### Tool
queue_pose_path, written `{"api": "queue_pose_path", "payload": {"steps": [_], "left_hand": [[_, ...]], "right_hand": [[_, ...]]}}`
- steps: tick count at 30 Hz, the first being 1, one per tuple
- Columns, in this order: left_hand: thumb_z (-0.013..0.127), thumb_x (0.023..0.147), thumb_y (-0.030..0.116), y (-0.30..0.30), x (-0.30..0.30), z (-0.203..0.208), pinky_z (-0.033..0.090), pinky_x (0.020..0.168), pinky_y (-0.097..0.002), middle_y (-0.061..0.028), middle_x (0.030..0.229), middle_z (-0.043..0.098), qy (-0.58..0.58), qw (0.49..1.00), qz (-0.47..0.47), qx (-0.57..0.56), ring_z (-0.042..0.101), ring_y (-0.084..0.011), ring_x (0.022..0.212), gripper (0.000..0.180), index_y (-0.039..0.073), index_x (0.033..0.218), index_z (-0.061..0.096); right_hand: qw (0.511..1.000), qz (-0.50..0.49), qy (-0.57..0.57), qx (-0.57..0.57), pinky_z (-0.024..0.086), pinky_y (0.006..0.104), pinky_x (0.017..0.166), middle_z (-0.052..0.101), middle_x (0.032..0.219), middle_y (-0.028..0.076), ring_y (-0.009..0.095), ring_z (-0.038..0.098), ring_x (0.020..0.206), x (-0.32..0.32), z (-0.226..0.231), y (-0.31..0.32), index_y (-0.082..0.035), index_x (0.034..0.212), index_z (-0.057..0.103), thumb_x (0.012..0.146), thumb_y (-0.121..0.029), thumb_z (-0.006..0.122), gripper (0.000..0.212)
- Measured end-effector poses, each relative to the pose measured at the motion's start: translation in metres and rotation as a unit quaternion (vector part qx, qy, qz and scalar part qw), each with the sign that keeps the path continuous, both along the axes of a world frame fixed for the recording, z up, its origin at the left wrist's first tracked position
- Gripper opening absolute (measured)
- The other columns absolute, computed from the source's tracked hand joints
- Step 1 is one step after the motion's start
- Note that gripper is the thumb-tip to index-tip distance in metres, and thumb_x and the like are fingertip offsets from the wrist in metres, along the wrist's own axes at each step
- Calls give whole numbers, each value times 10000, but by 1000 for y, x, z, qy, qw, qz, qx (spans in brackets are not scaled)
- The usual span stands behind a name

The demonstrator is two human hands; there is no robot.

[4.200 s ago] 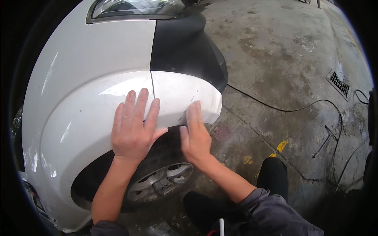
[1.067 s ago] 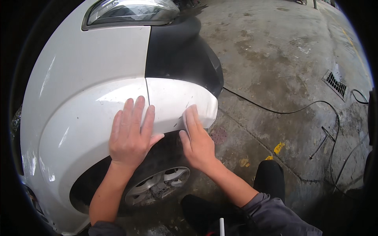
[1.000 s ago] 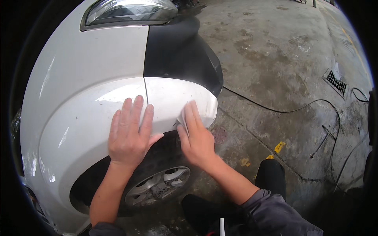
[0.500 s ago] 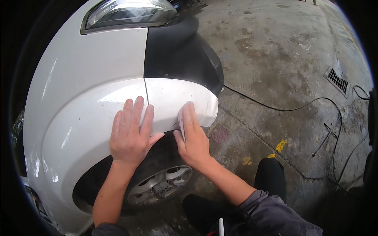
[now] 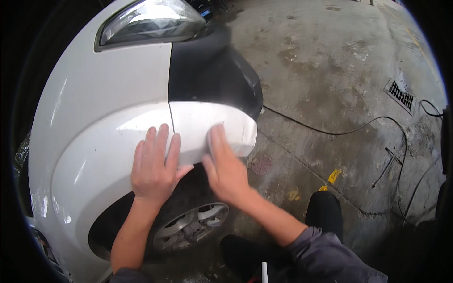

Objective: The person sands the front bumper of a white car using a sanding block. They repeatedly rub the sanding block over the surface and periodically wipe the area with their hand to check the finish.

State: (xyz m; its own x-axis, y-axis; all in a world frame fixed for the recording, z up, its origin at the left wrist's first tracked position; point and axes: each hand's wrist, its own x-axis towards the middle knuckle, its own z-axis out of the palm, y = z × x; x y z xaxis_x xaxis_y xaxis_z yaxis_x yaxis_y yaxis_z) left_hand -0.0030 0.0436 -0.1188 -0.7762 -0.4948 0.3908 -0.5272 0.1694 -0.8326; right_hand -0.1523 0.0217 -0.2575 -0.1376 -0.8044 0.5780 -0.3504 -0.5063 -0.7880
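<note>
My left hand (image 5: 155, 165) lies flat on the white fender (image 5: 101, 127) above the wheel arch, fingers stretched out and slightly spread, holding nothing. To its right, my right hand (image 5: 225, 170) presses a thin pale pad (image 5: 210, 140) against the white corner piece of the bumper (image 5: 236, 129). The pad is mostly hidden under my fingers and smeared by motion, so its exact kind is unclear. A narrow seam divides the fender from the bumper piece, between my two hands.
Below my hands sits the wheel (image 5: 193, 226). Black bumper plastic (image 5: 212, 70) and a headlight (image 5: 151, 21) lie farther off. On the concrete floor are a black hose (image 5: 330, 132), a T-shaped wrench (image 5: 387, 167) and a drain grate (image 5: 401, 96).
My right hand has slid slightly left along the bumper piece with the pad. My left hand stays in the same place on the fender. The whole view has shifted a little.
</note>
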Motion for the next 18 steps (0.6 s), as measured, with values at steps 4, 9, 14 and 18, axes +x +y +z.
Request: {"api": "queue_pose_path", "payload": {"steps": [4,9,14,18], "left_hand": [[582,918,652,1,-1,0,496,1056,-494,-175,1428,635,5,1000,-12,-1,593,-387,1334,701,84,1312,695],[573,922,660,0,0,0,496,1055,-495,-174,1426,636,-1,1000,-7,-1,592,-389,1335,707,83,1314,693],[567,930,660,1,-2,-2,492,1057,-499,-176,1426,634,-2,1000,-3,8,586,-398,1337,702,84,1312,694],[567,936,657,0,-1,0,489,1062,-501,-180,1432,628,-1,1000,-10,0,585,-404,1337,693,84,1303,700]], "right_hand": [[999,21,-3,48,564,486,922,273,1691,196,418,677,1136,-18,19,-20,-54,1606,308,1045,-320,519,657],[1000,9,-11,27,560,491,903,323,1668,197,443,668,1126,-9,6,3,-46,1589,341,1053,-311,509,621],[997,15,-18,67,551,467,948,293,1684,198,440,641,1198,-14,12,-17,-58,1619,301,1053,-324,506,659],[998,14,-3,58,554,465,954,274,1693,192,420,629,1237,-14,11,-11,-66,1630,285,1052,-329,511,674]]}}
